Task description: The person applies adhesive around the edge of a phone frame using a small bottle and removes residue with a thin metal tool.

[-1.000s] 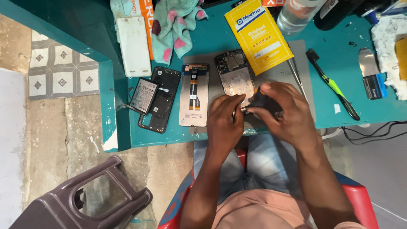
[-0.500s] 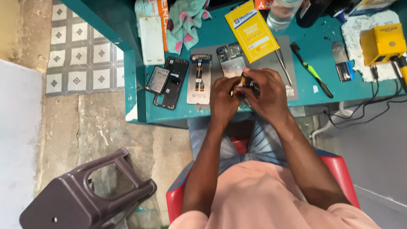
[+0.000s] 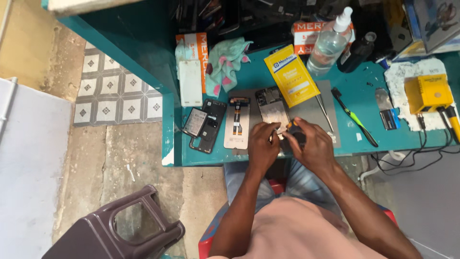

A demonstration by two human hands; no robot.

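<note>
Floor, far left: dark plastic stool (image 3: 115, 230) lying on bare concrete, below a patch of patterned tiles (image 3: 112, 96).

Teal worktop (image 3: 364, 120), left end: white flat box (image 3: 190, 82) standing against an orange carton, pale green cloth with pink spots (image 3: 225, 60) just beside it. In front of these, a black phone frame (image 3: 208, 125) with a loose dark panel (image 3: 194, 122) overlapping its left edge. Next along, a pale phone back plate (image 3: 237, 123) with a flex cable running down its middle, lying on a grey mat (image 3: 330, 115).

Centre: opened phone body (image 3: 272, 111), circuit side up, on the mat; its near end sits just under the fingers. Left hand (image 3: 262, 145) curled, fingertips touching the near end of the phone body. Right hand (image 3: 311, 146) closed around a small dark part (image 3: 296, 134) with an orange tip showing, held just beside the left hand at the worktop's front edge. Both hands nearly touching. What the part is: cannot tell.

Right of centre: yellow flat packet (image 3: 291, 76) overlapping the mat's far edge; thin metal tweezers (image 3: 325, 112) on the mat. Clear spray bottle (image 3: 329, 43) and a dark bottle (image 3: 357, 50) behind. Black brush with green stripe (image 3: 353, 116) lying diagonally off the mat.

Far right: small blue-and-silver item (image 3: 387, 111), then a yellow box-shaped device (image 3: 428, 92) on a white rag, black cables trailing off the worktop edge.
</note>
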